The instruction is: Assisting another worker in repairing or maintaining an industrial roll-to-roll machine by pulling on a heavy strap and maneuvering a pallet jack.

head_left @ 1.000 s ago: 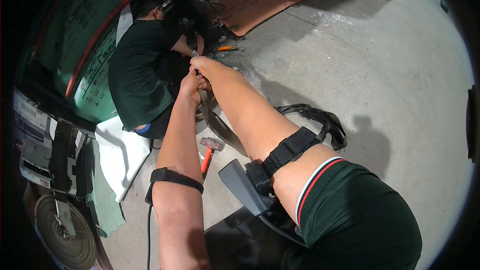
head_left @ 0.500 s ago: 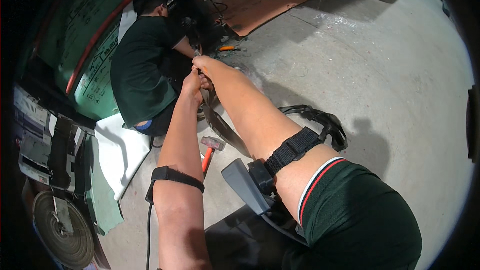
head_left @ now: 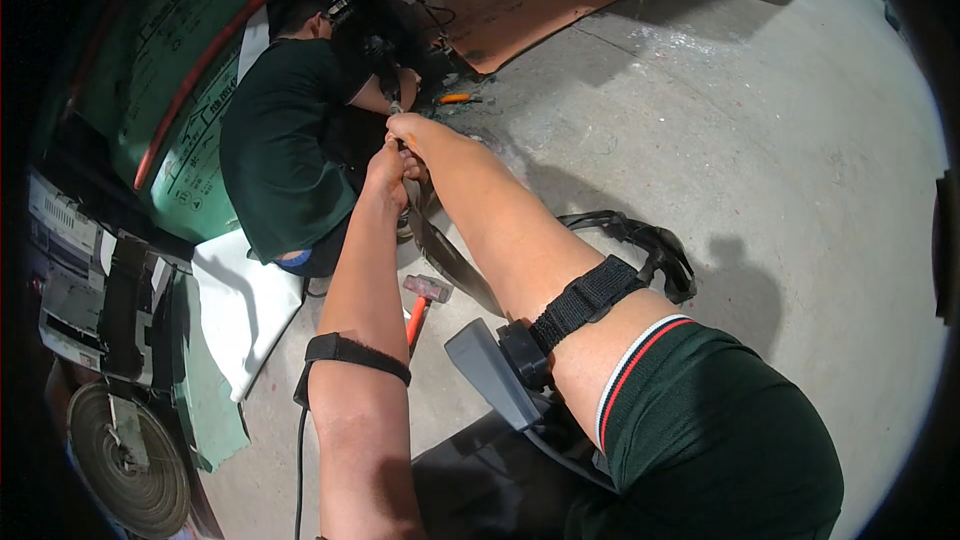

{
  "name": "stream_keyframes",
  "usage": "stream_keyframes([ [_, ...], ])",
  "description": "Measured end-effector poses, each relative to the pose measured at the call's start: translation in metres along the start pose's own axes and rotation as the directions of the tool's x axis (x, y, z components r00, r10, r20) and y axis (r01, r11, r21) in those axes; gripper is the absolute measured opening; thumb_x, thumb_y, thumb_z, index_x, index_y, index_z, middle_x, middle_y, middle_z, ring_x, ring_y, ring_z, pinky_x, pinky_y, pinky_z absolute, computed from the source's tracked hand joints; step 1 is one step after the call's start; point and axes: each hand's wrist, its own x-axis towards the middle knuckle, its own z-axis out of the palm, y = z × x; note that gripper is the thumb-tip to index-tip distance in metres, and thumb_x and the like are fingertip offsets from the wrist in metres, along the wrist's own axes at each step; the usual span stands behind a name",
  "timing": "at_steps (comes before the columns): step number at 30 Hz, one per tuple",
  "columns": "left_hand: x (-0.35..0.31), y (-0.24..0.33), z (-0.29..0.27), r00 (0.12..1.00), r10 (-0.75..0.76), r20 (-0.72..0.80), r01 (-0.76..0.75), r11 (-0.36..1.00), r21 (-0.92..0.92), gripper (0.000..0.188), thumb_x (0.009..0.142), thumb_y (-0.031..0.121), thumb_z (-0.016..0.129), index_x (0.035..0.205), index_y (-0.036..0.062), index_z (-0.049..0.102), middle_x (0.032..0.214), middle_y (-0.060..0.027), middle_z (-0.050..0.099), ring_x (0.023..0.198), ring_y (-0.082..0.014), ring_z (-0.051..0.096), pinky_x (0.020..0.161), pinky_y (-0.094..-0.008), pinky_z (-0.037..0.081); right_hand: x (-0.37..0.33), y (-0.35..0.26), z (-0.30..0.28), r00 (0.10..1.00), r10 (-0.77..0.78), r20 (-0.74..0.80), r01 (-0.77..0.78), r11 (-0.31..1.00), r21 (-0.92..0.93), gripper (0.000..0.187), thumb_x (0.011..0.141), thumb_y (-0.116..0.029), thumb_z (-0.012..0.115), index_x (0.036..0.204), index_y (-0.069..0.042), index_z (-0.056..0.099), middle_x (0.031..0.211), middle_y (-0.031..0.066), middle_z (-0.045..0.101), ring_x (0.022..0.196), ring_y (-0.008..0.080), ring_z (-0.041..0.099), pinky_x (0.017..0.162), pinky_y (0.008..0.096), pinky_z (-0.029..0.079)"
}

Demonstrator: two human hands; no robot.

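Note:
Both my arms stretch forward, and my hands meet close together. My left hand (head_left: 388,174) is closed around a flat grey-brown strap (head_left: 448,258). Just above it, my right hand (head_left: 403,130) is also closed, apparently on the same strap, though its fingers are mostly hidden. Below my hands the strap hangs down and passes behind my right forearm. Right beyond my hands a co-worker's hand (head_left: 409,86) reaches toward dark machinery; a black tool-like shape is near it, too dark to make out.
The co-worker (head_left: 285,140) crouches at left. A hammer (head_left: 426,289) with a red handle lies below my arms. An orange-handled tool (head_left: 456,98) and a brown board (head_left: 530,10) lie ahead. Coiled webbing (head_left: 130,460) stands at lower left, by a white sheet (head_left: 240,310).
The co-worker's hand has shifted right and shows more clearly beyond my hands. My own hands keep their hold almost unmoved.

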Motion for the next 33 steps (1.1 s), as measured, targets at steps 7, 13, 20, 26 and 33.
stream_keyframes([
  [7, -0.004, 0.000, 0.004, 1.000, 0.008, 0.004, -0.008, 1.000, 0.000, 0.016, 0.095, 0.027, 0.031, 0.095, 0.0133, 0.039, 0.061, 0.0033, 0.034, 0.042, -0.0050, 0.027, 0.038, -0.0194, 0.028, 0.003, 0.000, -0.001, 1.000, -0.003, -0.003, 0.003, 1.000, 0.002, 0.024, 0.085, -0.026, 0.037, 0.076, -0.007, 0.049, 0.057, 0.0100, 0.048, 0.045, 0.0210, 0.047, 0.046, 0.0366, 0.045],
  [13, -0.004, 0.000, 0.006, 1.000, 0.007, 0.000, -0.007, 1.000, -0.012, 0.015, 0.094, 0.027, 0.032, 0.096, 0.0147, 0.040, 0.061, 0.0034, 0.033, 0.043, -0.0052, 0.028, 0.038, -0.0199, 0.028, 0.006, 0.000, -0.002, 1.000, -0.004, -0.007, 0.004, 1.000, 0.004, 0.024, 0.085, -0.026, 0.037, 0.076, -0.007, 0.049, 0.058, 0.0099, 0.048, 0.046, 0.0209, 0.047, 0.046, 0.0368, 0.044],
  [20, 0.005, -0.001, 0.000, 1.000, 0.004, 0.011, -0.003, 1.000, -0.021, 0.014, 0.094, 0.026, 0.033, 0.100, 0.0172, 0.041, 0.063, 0.0036, 0.033, 0.044, -0.0048, 0.028, 0.039, -0.0196, 0.028, 0.006, -0.001, -0.002, 1.000, -0.008, -0.006, 0.008, 1.000, 0.001, 0.025, 0.085, -0.027, 0.037, 0.077, -0.007, 0.050, 0.059, 0.0098, 0.048, 0.047, 0.0207, 0.047, 0.047, 0.0370, 0.044],
  [26, 0.009, -0.003, -0.005, 1.000, 0.019, 0.014, -0.019, 1.000, -0.019, 0.013, 0.094, 0.027, 0.033, 0.101, 0.0175, 0.041, 0.064, 0.0033, 0.033, 0.045, -0.0046, 0.029, 0.039, -0.0192, 0.028, 0.008, 0.001, -0.001, 1.000, -0.006, -0.009, 0.006, 1.000, -0.002, 0.025, 0.085, -0.027, 0.037, 0.078, -0.008, 0.050, 0.060, 0.0097, 0.048, 0.047, 0.0206, 0.047, 0.047, 0.0372, 0.043],
  [33, 0.000, 0.000, 0.005, 1.000, -0.005, 0.015, 0.005, 1.000, -0.018, 0.016, 0.095, 0.030, 0.033, 0.099, 0.0164, 0.041, 0.063, 0.0038, 0.033, 0.044, -0.0043, 0.029, 0.039, -0.0189, 0.028, 0.011, 0.002, -0.004, 1.000, -0.005, -0.014, 0.005, 1.000, 0.004, 0.025, 0.085, -0.027, 0.037, 0.078, -0.008, 0.050, 0.061, 0.0096, 0.048, 0.048, 0.0204, 0.047, 0.047, 0.0374, 0.043],
])
